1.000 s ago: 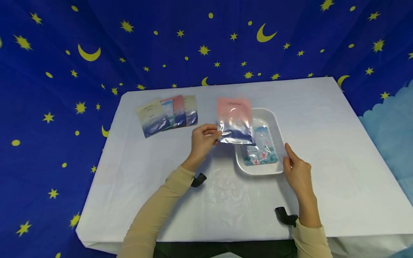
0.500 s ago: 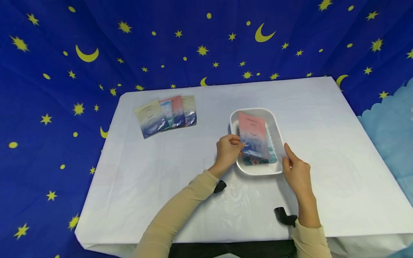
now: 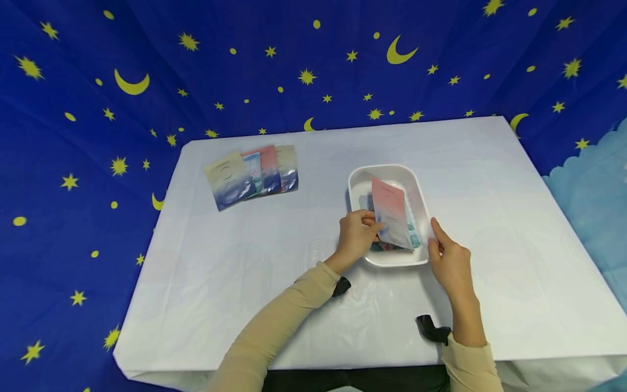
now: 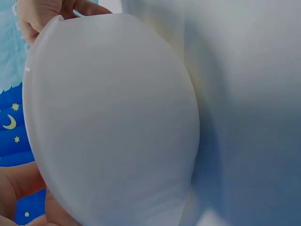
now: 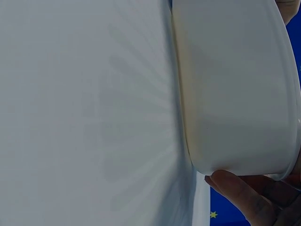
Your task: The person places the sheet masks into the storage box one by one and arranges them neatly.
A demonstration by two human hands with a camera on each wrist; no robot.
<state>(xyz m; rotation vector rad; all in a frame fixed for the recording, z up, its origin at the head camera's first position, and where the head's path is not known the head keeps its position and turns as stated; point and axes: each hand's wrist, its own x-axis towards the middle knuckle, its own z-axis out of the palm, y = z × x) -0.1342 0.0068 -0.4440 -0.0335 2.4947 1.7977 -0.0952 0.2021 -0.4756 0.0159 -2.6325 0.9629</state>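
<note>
A pouch (image 3: 390, 209), pink at the top and fading to bluish-silver, stands tilted in a white plastic tray (image 3: 360, 173). My left hand (image 3: 358, 235) pinches the pouch by its left edge, over the tray's near left side. Beneath it, partly covered, lies a teal floral pouch (image 3: 413, 234). My right hand (image 3: 452, 267) holds the tray's right rim between thumb and fingers. In the left wrist view the tray's outer wall (image 4: 113, 108) hides the pouches. The right wrist view shows right-hand fingers (image 5: 240, 193) against the tray's side.
Several overlapping pouches lie at the back left of the white-covered table (image 3: 245, 305): a beige-and-blue pouch (image 3: 230, 182) on top, a floral pouch (image 3: 253, 166), a pink-and-blue pouch (image 3: 270, 169) and another beige one (image 3: 288, 169). A blue star-patterned cloth (image 3: 274, 65) hangs behind.
My left hand has moved right and brought the pink-and-blue pouch from above the tray's left side down into it, over the floral pouch. My right hand stays at the rim.
</note>
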